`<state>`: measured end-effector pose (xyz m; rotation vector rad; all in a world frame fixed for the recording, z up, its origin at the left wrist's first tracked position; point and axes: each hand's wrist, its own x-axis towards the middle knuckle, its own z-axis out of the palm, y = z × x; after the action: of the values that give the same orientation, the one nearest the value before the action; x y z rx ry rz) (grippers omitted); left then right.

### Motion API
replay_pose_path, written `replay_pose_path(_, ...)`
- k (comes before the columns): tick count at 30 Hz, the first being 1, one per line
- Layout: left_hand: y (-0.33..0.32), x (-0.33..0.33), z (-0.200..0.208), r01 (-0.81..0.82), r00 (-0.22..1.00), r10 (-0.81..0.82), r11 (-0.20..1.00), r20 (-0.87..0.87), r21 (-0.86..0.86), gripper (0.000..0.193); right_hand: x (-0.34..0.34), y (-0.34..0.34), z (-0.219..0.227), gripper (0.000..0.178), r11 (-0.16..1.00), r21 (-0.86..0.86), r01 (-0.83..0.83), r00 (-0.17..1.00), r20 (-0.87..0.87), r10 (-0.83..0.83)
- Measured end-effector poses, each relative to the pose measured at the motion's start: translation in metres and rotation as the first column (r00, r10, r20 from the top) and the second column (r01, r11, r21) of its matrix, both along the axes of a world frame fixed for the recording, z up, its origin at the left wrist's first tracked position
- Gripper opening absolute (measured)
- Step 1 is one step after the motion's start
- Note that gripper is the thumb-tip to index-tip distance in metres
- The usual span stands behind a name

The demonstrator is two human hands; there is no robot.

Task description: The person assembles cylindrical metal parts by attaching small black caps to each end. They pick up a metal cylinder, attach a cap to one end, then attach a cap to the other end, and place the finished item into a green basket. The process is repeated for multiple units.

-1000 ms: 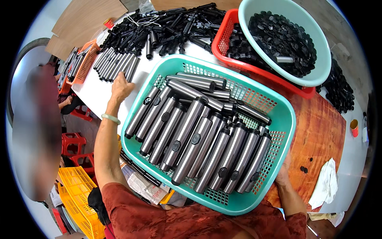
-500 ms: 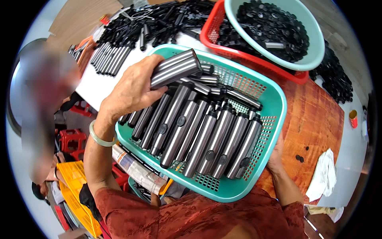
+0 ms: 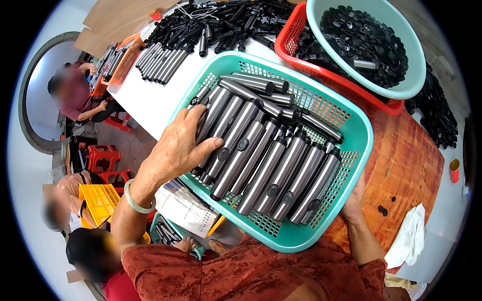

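A green plastic basket (image 3: 366,165) with pierced sides sits tilted in front of me. Side by side in it lie several silver-and-black metal tubes (image 3: 236,138), many with a black oval button, and more lie crosswise at its far end. My left hand (image 3: 175,143) rests at the basket's left side, its fingertips on the leftmost tubes and its thumb spread over their near ends. Against the basket's right side, my right hand (image 3: 355,198) supports it; the rim hides most of its fingers.
Beyond the basket stand a red basket (image 3: 341,83) and a pale green basin (image 3: 417,60) of small black parts. Black pieces (image 3: 226,25) and a row of tubes (image 3: 160,64) cover the white table. A white cloth (image 3: 407,238) lies right. Other people sit at left near red stools.
My left hand has lowered the tubes it held above the basket into its left side, and its thumb has spread. The view has shifted, showing more people at left.
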<state>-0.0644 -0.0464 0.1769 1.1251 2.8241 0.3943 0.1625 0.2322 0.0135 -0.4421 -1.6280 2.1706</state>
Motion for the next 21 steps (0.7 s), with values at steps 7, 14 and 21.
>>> replay_pose_path(7,-0.010,-0.002,0.008,0.010,0.992,0.014,0.984,0.128,-0.180,0.059,-0.001,0.000,0.004,0.051,0.998,0.066,0.012,0.999,0.037,-0.015)
replay_pose_path(14,-0.009,-0.067,0.013,-0.046,0.988,0.035,0.996,0.152,0.070,0.061,-0.002,0.000,0.010,0.054,0.997,0.074,0.026,0.996,0.079,-0.032)
replay_pose_path(21,0.017,-0.203,-0.043,-0.259,0.966,0.258,0.958,0.027,0.124,0.037,0.002,0.001,0.002,0.054,0.995,0.082,0.059,0.991,0.117,-0.068)
